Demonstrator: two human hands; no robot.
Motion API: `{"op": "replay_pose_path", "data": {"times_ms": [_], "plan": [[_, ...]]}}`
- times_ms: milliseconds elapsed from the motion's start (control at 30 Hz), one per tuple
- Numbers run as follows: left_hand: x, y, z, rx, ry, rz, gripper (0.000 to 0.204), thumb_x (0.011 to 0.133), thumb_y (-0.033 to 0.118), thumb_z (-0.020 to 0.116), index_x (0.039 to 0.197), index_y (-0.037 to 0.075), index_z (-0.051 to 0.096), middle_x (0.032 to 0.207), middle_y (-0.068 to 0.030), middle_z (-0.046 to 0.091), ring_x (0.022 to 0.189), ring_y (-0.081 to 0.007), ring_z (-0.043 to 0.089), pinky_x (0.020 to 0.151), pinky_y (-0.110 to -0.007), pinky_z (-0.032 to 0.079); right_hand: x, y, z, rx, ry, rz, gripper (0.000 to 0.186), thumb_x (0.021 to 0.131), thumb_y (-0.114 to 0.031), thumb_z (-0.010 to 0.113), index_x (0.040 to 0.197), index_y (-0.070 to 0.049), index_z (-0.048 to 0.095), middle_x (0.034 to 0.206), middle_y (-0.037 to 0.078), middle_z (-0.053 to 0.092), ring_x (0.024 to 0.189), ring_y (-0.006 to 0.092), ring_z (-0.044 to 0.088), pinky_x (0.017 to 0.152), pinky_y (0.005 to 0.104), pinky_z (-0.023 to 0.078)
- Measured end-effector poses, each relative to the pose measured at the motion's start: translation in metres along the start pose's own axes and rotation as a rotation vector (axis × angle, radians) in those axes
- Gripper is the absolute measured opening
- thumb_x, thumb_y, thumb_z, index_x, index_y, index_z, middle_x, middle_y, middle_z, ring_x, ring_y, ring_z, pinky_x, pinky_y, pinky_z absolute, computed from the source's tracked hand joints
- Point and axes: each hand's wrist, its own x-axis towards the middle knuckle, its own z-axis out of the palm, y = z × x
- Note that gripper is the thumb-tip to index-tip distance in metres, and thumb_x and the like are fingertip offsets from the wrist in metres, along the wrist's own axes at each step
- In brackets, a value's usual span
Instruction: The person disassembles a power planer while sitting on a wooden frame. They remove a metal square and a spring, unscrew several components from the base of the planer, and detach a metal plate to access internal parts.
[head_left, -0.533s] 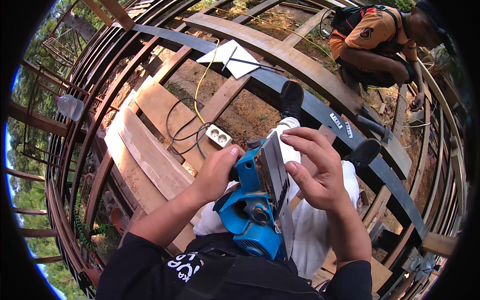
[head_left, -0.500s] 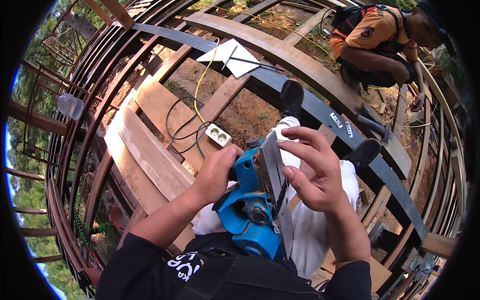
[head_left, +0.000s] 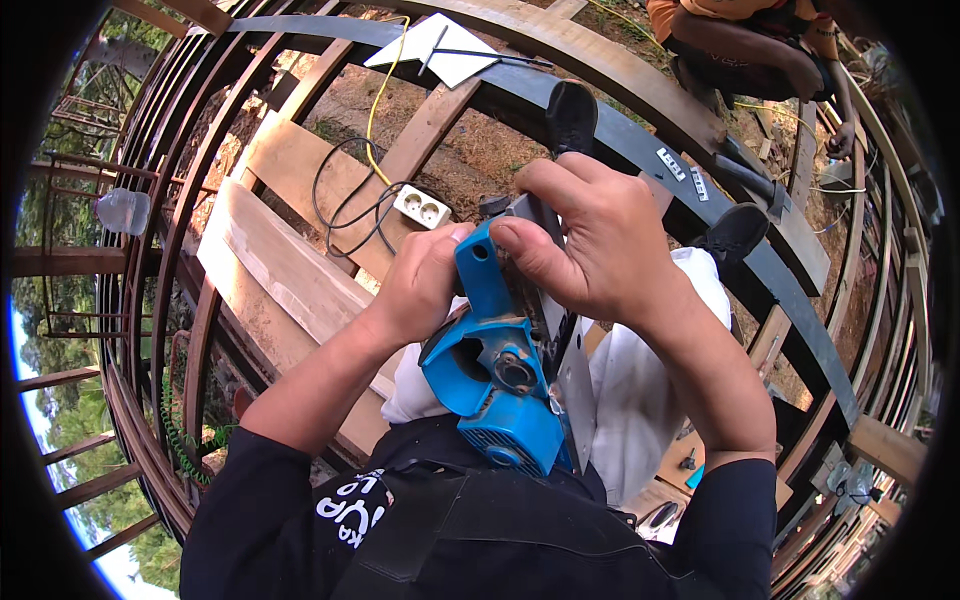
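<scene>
Right hand (head_left: 605,245) has moved in since the earlier frame: its fingers, held off then, now curl over the front end of the blue power planer (head_left: 508,430), thumb against the housing. Left hand (head_left: 425,280) grips that end opposite, fingertips hidden from me. I judge the tool steadier for handling. Planer sits over the white trousers (head_left: 635,420). My count: one planer, one white socket block (head_left: 421,207), two outlets in it, two black shoes (head_left: 571,117), one crouching co-worker (head_left: 735,45).
</scene>
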Motion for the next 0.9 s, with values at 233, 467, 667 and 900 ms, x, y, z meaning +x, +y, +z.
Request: {"op": "replay_pose_path", "data": {"times_ms": [233,467,667,900], "plan": [[0.019,0.027,-0.015,-0.255,-0.350,-0.676,0.044,0.099,0.046,0.041,0.113,0.009,0.061,0.073,0.0041,0.056,0.061,-0.0062,0.049,0.055,-0.021,0.034,-0.007,0.005,-0.004,0.100,0.049,0.048,0.048,0.076,-0.053,0.068,0.080,-0.005,0.063,0.065,0.014,0.056,0.057,0.0321,0.059,0.052,0.0390,0.047],[-0.003,-0.001,0.004,0.444,0.065,0.400,0.051,0.100,0.044,0.037,0.100,-0.003,0.057,0.081,-0.0191,0.058,0.075,-0.0324,0.061,0.067,-0.036,0.046,-0.011,0.006,-0.010,0.229,0.025,0.125,0.047,0.074,-0.048,0.074,0.087,-0.004,0.065,0.068,0.015,0.058,0.061,0.0304,0.058,0.055,0.0384,0.046],[0.004,0.011,0.000,0.248,-0.091,0.002,0.048,0.099,0.038,0.036,0.082,-0.002,0.055,0.065,-0.0118,0.056,0.060,-0.0206,0.058,0.056,-0.035,0.044,-0.014,0.011,-0.017,0.259,-0.025,0.024,0.051,0.071,-0.046,0.078,0.093,-0.002,0.067,0.074,0.013,0.060,0.064,0.0273,0.060,0.057,0.0354,0.047],[0.026,0.043,-0.022,-0.080,-0.389,-0.809,0.039,0.100,0.042,0.038,0.092,0.011,0.060,0.062,0.0032,0.049,0.052,-0.0063,0.041,0.048,-0.022,0.030,-0.015,0.007,-0.009,0.274,-0.008,-0.012,0.051,0.069,-0.046,0.078,0.093,-0.002,0.068,0.076,0.013,0.061,0.064,0.0244,0.059,0.056,0.0339,0.047]]}}
